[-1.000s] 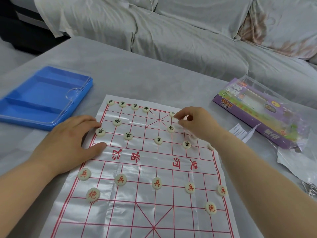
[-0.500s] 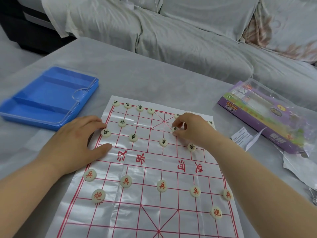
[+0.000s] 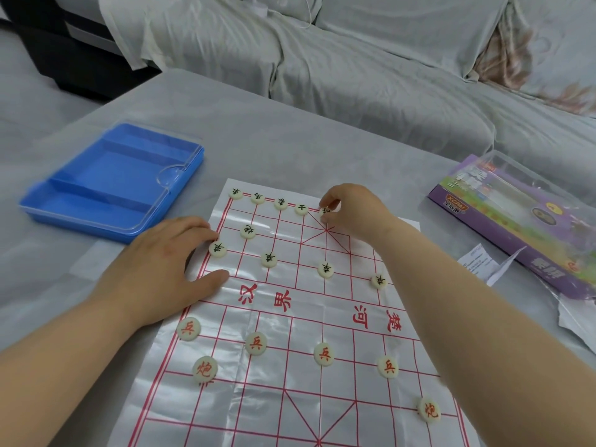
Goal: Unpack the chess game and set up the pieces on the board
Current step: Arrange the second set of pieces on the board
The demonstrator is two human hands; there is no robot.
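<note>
The piece [image 3: 325, 211] sits at the board's [image 3: 277, 321] 12 o'clock edge, mid back row, pinched in the right hand's [image 3: 353, 211] grip. The left hand [image 3: 161, 267], fingers flat and holding nothing, presses the board's 9 o'clock edge beside a pawn [image 3: 217, 249]. The sheet looks thin and creased. A dragging forearm could slide it on the table [image 3: 290, 140] and scatter pawns, and a careless release could leave the piece off its crossing.

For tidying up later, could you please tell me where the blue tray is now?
In the head view the blue tray lies at the left on the grey table, beyond the left hand and beside the far left corner of the board.
</note>
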